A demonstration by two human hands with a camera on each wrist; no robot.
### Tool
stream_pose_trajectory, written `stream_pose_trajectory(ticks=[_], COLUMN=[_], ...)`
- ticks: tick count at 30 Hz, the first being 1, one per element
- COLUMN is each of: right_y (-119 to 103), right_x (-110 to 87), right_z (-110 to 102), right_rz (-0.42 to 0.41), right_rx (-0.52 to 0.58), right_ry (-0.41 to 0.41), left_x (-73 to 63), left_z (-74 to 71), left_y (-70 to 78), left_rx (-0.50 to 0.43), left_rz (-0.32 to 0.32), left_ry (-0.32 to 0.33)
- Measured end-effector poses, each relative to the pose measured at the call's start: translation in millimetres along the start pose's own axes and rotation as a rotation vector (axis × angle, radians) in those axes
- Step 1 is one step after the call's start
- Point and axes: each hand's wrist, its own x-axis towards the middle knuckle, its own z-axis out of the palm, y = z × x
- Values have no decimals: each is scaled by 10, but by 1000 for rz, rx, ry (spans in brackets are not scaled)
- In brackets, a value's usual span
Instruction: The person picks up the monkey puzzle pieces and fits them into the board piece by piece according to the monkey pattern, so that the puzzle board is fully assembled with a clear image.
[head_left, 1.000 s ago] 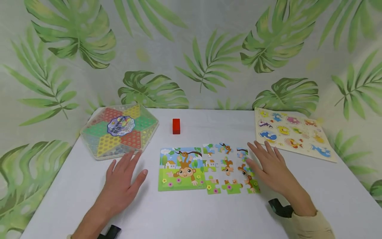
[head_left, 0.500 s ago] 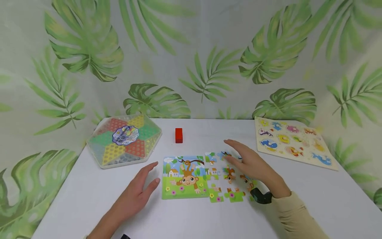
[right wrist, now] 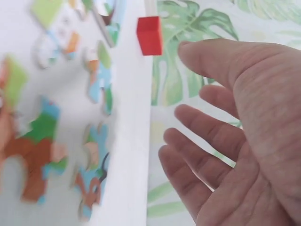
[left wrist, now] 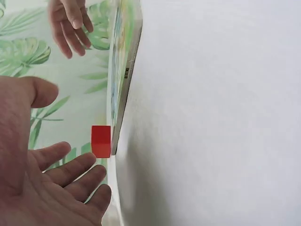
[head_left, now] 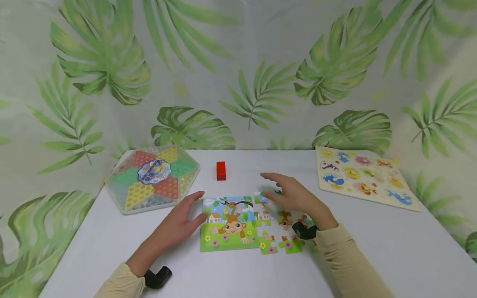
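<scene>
My left hand [head_left: 180, 221] hovers at the left edge of the monkey picture board [head_left: 228, 242], fingers extended and nothing in its grasp. Above the loose jigsaw pieces [head_left: 269, 244] is my right hand [head_left: 294, 194], thumb apart from the fingers, also holding nothing; it hides some of the pieces. In the right wrist view, the pieces [right wrist: 33, 160] lie spread out and slightly blurred beside the hand [right wrist: 230, 136]. Beyond both hands a red block [head_left: 221, 171] stands on the table.
A hexagonal Chinese checkers box [head_left: 152, 178] with a clear cover lies at the back left. At the back right lies a peg puzzle board [head_left: 365, 178] with animal shapes. A leaf-print cloth [head_left: 238, 82] hangs behind the white table [head_left: 223, 275].
My right hand has swung left from the right side of the loose pieces to above them. My left hand has shifted right to the picture board. The head view has tilted slightly upward.
</scene>
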Motion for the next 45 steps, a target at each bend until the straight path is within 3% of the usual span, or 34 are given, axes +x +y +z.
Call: stream_pose_trajectory(ticks=[6,12,15,25,33,45], right_y=[48,179,280,319,357,311], right_x=[127,90,89,73,70,75], right_z=[93,185,211,213,215,209], right_rz=[44,68,48,7,16,4], right_rx=[-10,-41,-51,-20,-43,-130], right_ry=[-25,-94,-104,-116,-84,-65], left_x=[94,68,80,59,108,113], left_z=[92,171,181,176,191,181], left_y=[-94,-181,-204,-222,-257,-245], left_rx=[35,186,210,318,295,289], left_rz=[70,189,194,169,230,195], left_ry=[-46,6,20,78,94,62])
